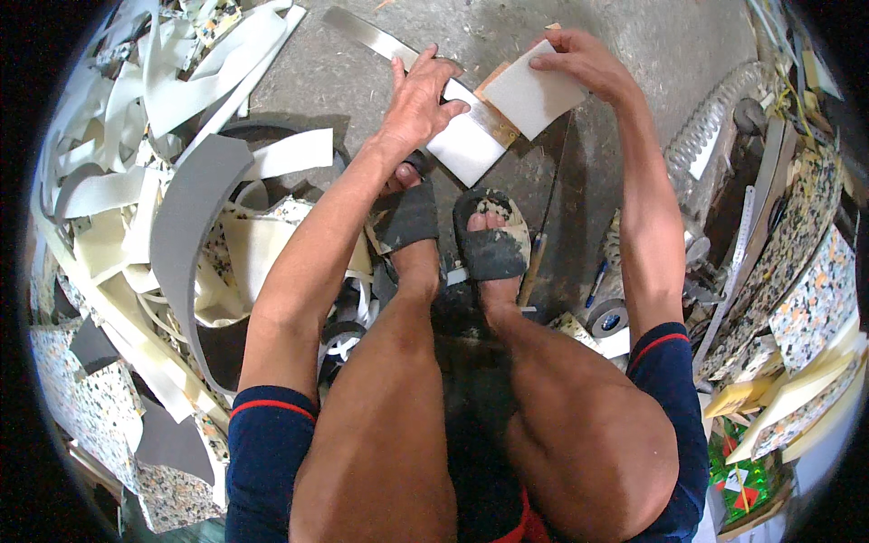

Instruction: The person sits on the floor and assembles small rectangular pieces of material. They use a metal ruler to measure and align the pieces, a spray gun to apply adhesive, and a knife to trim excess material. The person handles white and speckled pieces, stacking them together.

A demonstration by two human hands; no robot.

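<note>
Right hand (586, 63) is pinching white pad (536, 95), thumb uppermost — left hand (420, 96), fingers apart, is overlapping metal strip (369, 34).

From where I stand, not one word or number can be read. The roll (596, 317) with the blue middle, near right by the person's knee, has pale marks at its core, too small to make out. The long white strip (735, 262) over on the right looks to have fine marks along it; I can't tell whether they are figures. The green package (757, 474) at the near right shows red and white patches, too blurred to read. The brass-coloured strip (500, 125) between the two white pads (536, 89) has small dark spots, whether print or holes I can't say.
</note>
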